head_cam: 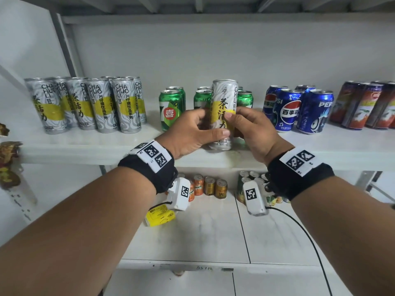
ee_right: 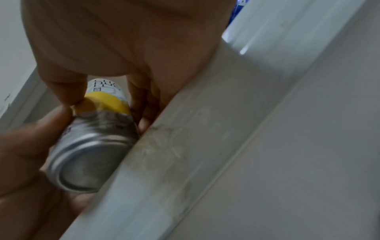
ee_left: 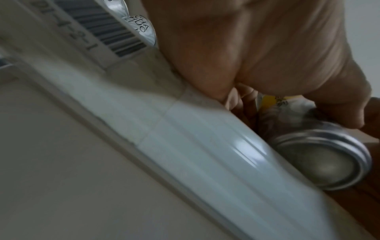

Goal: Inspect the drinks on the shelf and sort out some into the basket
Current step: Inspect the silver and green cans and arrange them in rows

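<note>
I saw a smooth white shelf (head_cam: 89,144) against a plain pale wall, its rounded front edge glossy. Both my left hand (head_cam: 188,133) and right hand (head_cam: 254,133) had fingers curled round the tall silver-and-yellow can (head_cam: 223,99), upright just above the shelf's front edge, with squat green cans (head_cam: 171,107) close behind it.

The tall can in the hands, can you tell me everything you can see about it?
The tall can is slim, shiny metal, silver-white with grey swirls, a yellow band and black Chinese writing. It stands upright, held in front of the green cans at the shelf's front edge. The left hand and right hand both grip its lower half. Its domed silver bottom shows bare from below.
</note>
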Tool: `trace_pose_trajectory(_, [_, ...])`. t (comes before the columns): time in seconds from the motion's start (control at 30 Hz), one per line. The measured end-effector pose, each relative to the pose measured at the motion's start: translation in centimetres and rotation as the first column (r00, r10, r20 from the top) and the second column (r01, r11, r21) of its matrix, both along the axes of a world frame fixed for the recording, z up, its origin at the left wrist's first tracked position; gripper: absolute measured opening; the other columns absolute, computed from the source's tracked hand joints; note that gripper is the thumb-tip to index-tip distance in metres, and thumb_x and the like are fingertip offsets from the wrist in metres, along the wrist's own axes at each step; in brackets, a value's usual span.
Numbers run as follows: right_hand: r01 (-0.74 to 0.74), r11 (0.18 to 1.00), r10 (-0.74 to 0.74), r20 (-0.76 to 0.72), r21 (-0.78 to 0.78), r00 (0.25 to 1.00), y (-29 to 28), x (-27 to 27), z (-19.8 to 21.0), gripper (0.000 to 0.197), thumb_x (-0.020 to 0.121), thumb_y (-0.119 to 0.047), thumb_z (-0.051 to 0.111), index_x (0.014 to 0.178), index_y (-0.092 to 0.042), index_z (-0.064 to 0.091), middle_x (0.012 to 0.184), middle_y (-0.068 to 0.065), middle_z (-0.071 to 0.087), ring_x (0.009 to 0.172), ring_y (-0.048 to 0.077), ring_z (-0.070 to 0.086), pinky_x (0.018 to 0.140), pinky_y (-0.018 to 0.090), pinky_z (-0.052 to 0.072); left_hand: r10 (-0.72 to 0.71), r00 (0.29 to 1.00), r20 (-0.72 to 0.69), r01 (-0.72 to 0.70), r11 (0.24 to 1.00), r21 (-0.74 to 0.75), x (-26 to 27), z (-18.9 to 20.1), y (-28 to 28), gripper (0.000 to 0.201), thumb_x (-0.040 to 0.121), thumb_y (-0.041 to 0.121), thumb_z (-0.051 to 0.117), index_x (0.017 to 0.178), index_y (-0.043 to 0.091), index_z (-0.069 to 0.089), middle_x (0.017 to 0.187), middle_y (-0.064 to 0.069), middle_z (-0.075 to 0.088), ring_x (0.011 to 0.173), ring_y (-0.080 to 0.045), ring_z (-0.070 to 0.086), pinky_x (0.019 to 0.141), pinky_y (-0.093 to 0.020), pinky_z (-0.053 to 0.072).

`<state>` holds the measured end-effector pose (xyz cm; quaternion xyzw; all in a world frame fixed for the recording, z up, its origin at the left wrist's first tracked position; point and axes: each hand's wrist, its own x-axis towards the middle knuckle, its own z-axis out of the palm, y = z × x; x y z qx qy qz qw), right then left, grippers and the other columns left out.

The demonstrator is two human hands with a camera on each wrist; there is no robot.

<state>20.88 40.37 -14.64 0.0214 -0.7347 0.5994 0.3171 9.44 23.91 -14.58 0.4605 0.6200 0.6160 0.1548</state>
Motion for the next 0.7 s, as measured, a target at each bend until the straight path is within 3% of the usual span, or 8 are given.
trace_pose_trajectory(0.07, [-0.002, 1.0, 0.002, 0.019, 0.007, 1.0, -0.04, -0.06, -0.08, 0.039, 0.092, -0.029, 0.068, 0.115, 0.004, 0.071, 0.09, 0.011, 0.074, 0.074, 0.018, 0.069, 0.066, 0.03, 0.056, -0.019, 1.0, 0.019, 0.018, 1.0, 0.01, -0.07, -0.15, 0.04, 0.041, 0.088, 0.009, 0.087, 0.126, 0.006, 0.071, 0.118, -0.015, 0.081, 0.111, -0.033, 0.078, 0.093, -0.046, 0.066])
trace_pose_trajectory(0.1, [-0.006, 1.0, 0.005, 0.023, 0.009, 1.0, -0.04, -0.09, -0.01, 0.04, 0.093, -0.028, 0.067, 0.114, 0.005, 0.07, 0.088, 0.012, 0.073, 0.072, 0.019, 0.068, 0.065, 0.03, 0.056, -0.022, 1.0, 0.021, 0.022, 1.0, 0.013, -0.08, -0.15, 0.07, 0.04, 0.088, 0.011, 0.087, 0.125, 0.006, 0.071, 0.117, -0.016, 0.081, 0.111, -0.033, 0.078, 0.094, -0.046, 0.065])
trace_pose_trajectory(0.23, [-0.019, 1.0, 0.019, 0.02, -0.009, 1.0, 0.14, -0.2, 0.05, 0.047, 0.096, -0.031, 0.066, 0.112, 0.013, 0.066, 0.095, 0.04, 0.064, 0.08, 0.036, 0.061, 0.077, 0.047, 0.053, -0.041, 0.999, 0.024, 0.041, 0.999, 0.006, 0.07, 0.1, 0.01, 0.042, 0.084, 0.019, 0.091, 0.121, 0.008, 0.073, 0.117, -0.014, 0.081, 0.113, -0.031, 0.078, 0.099, -0.047, 0.064])
trace_pose_trajectory(0.27, [-0.016, 1.0, 0.016, 0.024, -0.012, 1.0, 0.16, -0.19, 0.08, 0.044, 0.098, -0.03, 0.066, 0.112, 0.011, 0.068, 0.097, 0.039, 0.066, 0.081, 0.035, 0.064, 0.077, 0.045, 0.055, -0.05, 0.999, 0.018, 0.05, 0.999, -0.009, 0.19, 0.29, -0.11, 0.048, 0.08, 0.023, 0.093, 0.121, 0.01, 0.073, 0.117, -0.012, 0.081, 0.113, -0.031, 0.078, 0.099, -0.046, 0.064])
trace_pose_trajectory(0.37, [0.011, 1.0, -0.01, 0.041, -0.008, 0.999, 0.07, -0.02, 0.21, 0.031, 0.103, -0.028, 0.065, 0.107, 0.003, 0.073, 0.094, 0.017, 0.077, 0.079, 0.027, 0.073, 0.07, 0.035, 0.058, -0.071, 0.996, -0.054, 0.067, 0.995, -0.074, 0.39, 0.59, -0.45, 0.061, 0.071, 0.028, 0.098, 0.124, 0.015, 0.071, 0.119, -0.006, 0.082, 0.115, -0.026, 0.077, 0.1, -0.041, 0.063])
trace_pose_trajectory(0.5, [0.02, 1.0, -0.019, 0.042, -0.019, 0.999, -0.04, 0.16, 0.3, 0.034, 0.103, -0.026, 0.066, 0.112, 0.006, 0.07, 0.1, 0.024, 0.076, 0.082, 0.031, 0.074, 0.072, 0.039, 0.06, -0.088, 0.991, -0.103, 0.077, 0.991, -0.105, 0.07, 0.55, -0.45, 0.058, 0.076, 0.01, 0.098, 0.126, 0.015, 0.069, 0.119, -0.005, 0.082, 0.114, -0.023, 0.078, 0.099, -0.036, 0.063])
trace_pose_trajectory(0.6, [0.008, 1.0, -0.008, 0.011, 0.005, 1.0, -0.09, 0.31, 0.27, 0.036, 0.094, -0.021, 0.075, 0.116, 0.006, 0.068, 0.101, 0.02, 0.076, 0.084, 0.029, 0.072, 0.075, 0.039, 0.06, -0.06, 0.984, -0.167, 0.043, 0.994, -0.101, -0.17, 0.36, -0.43, 0.07, 0.074, 0.009, 0.1, 0.135, 0.011, 0.065, 0.122, -0.003, 0.081, 0.115, -0.019, 0.077, 0.1, -0.037, 0.063])
trace_pose_trajectory(0.7, [-0.046, 0.999, 0.046, -0.001, -0.027, 0.999, -0.13, 0.43, 0.32, 0.059, 0.078, -0.02, 0.086, 0.124, 0.006, 0.062, 0.118, 0.021, 0.074, 0.107, 0.039, 0.073, 0.089, 0.047, 0.062, -0.011, 0.958, -0.286, -0.023, 0.993, -0.116, -0.42, 0.26, -0.32, 0.077, 0.073, 0.013, 0.1, 0.14, 0.013, 0.062, 0.126, 0.001, 0.078, 0.116, -0.01, 0.075, 0.101, -0.034, 0.062])
